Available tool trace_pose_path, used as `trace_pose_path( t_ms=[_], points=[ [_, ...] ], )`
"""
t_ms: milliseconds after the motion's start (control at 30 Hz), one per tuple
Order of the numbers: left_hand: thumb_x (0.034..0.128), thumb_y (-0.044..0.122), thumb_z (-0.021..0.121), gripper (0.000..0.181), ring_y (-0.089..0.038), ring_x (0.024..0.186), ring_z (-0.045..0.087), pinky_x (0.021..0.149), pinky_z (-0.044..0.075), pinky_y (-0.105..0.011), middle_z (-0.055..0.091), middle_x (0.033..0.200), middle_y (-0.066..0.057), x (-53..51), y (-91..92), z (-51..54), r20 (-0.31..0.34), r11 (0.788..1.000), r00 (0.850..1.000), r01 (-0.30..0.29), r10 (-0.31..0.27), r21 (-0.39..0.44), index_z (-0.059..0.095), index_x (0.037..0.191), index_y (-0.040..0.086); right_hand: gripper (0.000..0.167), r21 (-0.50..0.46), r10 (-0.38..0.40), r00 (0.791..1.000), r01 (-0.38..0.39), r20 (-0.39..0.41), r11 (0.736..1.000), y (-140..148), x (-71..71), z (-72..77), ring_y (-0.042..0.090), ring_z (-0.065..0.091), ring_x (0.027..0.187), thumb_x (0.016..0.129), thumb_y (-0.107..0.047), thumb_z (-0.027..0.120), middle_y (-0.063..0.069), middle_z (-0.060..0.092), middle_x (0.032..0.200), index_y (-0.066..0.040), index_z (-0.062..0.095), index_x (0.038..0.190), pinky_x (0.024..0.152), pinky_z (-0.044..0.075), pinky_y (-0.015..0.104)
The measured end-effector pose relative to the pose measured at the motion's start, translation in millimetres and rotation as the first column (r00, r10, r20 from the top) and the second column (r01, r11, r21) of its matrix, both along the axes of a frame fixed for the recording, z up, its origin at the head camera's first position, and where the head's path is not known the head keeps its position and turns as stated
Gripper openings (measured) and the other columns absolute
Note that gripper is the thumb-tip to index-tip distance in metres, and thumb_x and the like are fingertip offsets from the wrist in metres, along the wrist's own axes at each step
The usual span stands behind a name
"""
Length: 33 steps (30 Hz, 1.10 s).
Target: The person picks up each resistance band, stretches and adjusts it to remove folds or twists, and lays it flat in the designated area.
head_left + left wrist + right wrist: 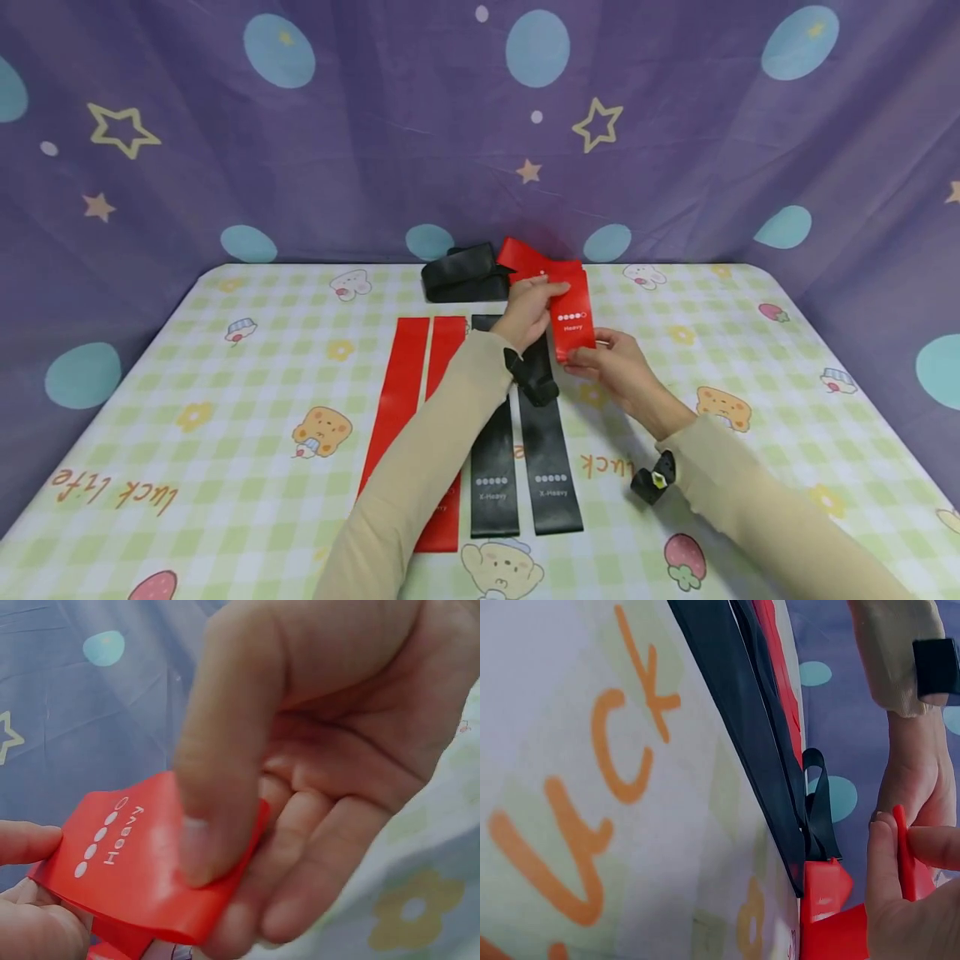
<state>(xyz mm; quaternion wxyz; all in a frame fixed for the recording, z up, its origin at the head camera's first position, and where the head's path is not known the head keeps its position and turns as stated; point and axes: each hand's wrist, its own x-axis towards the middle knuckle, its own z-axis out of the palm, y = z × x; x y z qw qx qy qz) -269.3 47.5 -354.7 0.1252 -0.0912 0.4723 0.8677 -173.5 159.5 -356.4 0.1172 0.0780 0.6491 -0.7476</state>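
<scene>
A red resistance band (573,312), printed "Heavy" with a row of dots, is raised above the far middle of the table. My left hand (528,307) pinches its upper part; the left wrist view shows the thumb lying across the printed red band (142,862). At its lower end my right hand (621,371) pinches the band between thumb and fingers, which the right wrist view shows edge-on. Behind the left hand a further red stretch (528,258) slants leftward; I cannot tell whether it is the same band.
A loosely looped black band (463,275) rests at the back edge. Flat nearer me lie two red strips (397,392) and two black strips (551,467) marked "X-Heavy", partly under my left arm. A purple patterned curtain (375,150) hangs behind the checked tablecloth (247,375).
</scene>
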Motion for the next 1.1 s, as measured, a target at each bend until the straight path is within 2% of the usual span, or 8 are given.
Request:
trace_pose_path(
  t_ms=[100, 200, 400, 567, 733, 900, 1100],
  points=[
    [0.0863, -0.009, 0.057, 0.052, -0.022, 0.101, 0.053, 0.103, 0.044, -0.039, 0.052, 0.125, -0.016, -2.4, -2.6, 2.5, 0.0, 1.0, 1.0, -0.006, 0.006, -0.013, 0.038, 0.135, -0.01, 0.032, 0.018, 0.013, 1.0, -0.013, 0.015, 1.0, -1, 3.3, -0.1, 0.012, 0.067, 0.071, 0.088, 0.004, 0.054, 0.002, 0.06, 0.087, 0.011, 0.043, 0.117, 0.073, 0.057, 0.026],
    [0.086, -0.008, 0.058, 0.054, -0.027, 0.109, 0.055, 0.102, 0.045, -0.04, 0.051, 0.133, -0.02, -4.5, -5.5, 5.2, -0.002, 0.999, 1.0, -0.011, 0.011, -0.049, 0.039, 0.136, -0.009, 0.037, 0.013, 0.036, 0.999, -0.037, 0.017, 0.999, -3, 5.9, -1.2, 0.013, 0.068, 0.072, 0.088, 0.005, 0.055, 0.002, 0.062, 0.086, 0.014, 0.041, 0.121, 0.076, 0.057, 0.029],
    [0.0877, -0.005, 0.06, 0.049, -0.027, 0.108, 0.058, 0.1, 0.047, -0.038, 0.053, 0.132, -0.02, -5.5, -10.6, 10.5, -0.016, 0.991, 1.0, 0.019, -0.022, -0.131, 0.046, 0.134, -0.008, 0.044, 0.016, 0.033, 0.998, -0.033, 0.048, 0.999, -6, 11.1, -3.3, 0.014, 0.068, 0.072, 0.088, 0.004, 0.057, 0.004, 0.063, 0.086, 0.013, 0.038, 0.126, 0.078, 0.057, 0.03],
    [0.0896, -0.003, 0.058, 0.046, -0.031, 0.111, 0.059, 0.099, 0.047, -0.041, 0.054, 0.132, -0.023, -6.4, -15.8, 14.1, -0.04, 0.987, 0.998, 0.032, -0.038, -0.158, 0.046, 0.134, -0.008, 0.049, 0.02, 0.051, 0.995, -0.052, 0.081, 0.998, -9, 17.5, -5.9, 0.015, 0.068, 0.074, 0.089, 0.004, 0.056, 0.006, 0.063, 0.091, 0.013, 0.035, 0.132, 0.079, 0.057, 0.032],
    [0.0896, -0.004, 0.057, 0.05, -0.033, 0.12, 0.055, 0.101, 0.045, -0.041, 0.05, 0.136, -0.022, -10.0, -18.6, 19.6, -0.049, 0.989, 0.999, 0.012, -0.02, -0.147, 0.042, 0.137, -0.008, 0.047, 0.061, 0.088, 0.994, -0.092, 0.063, 0.994, -11, 26.7, -7.0, 0.017, 0.07, 0.077, 0.089, 0.004, 0.056, 0.007, 0.067, 0.092, 0.015, 0.038, 0.131, 0.08, 0.056, 0.033],
    [0.088, -0.006, 0.057, 0.044, -0.03, 0.109, 0.058, 0.1, 0.046, -0.041, 0.053, 0.132, -0.024, -14.2, -21.8, 24.8, -0.065, 0.988, 0.997, -0.051, 0.042, -0.148, 0.049, 0.131, -0.01, 0.047, 0.105, 0.122, 0.988, -0.132, 0.09, 0.986, -16, 38.4, -5.7, 0.02, 0.071, 0.078, 0.088, 0.002, 0.059, 0.011, 0.068, 0.097, 0.012, 0.042, 0.131, 0.079, 0.057, 0.034],
    [0.0877, -0.006, 0.057, 0.045, -0.025, 0.101, 0.056, 0.101, 0.046, -0.04, 0.052, 0.134, -0.024, -17.1, -26.6, 26.9, -0.055, 0.989, 0.997, -0.066, 0.059, -0.131, 0.049, 0.132, -0.009, 0.047, 0.143, 0.104, 0.988, -0.121, 0.117, 0.982, -18, 47.4, -4.7, 0.022, 0.07, 0.081, 0.089, -0.001, 0.06, 0.021, 0.061, 0.111, 0.01, 0.043, 0.131, 0.081, 0.056, 0.035]
  ],
)
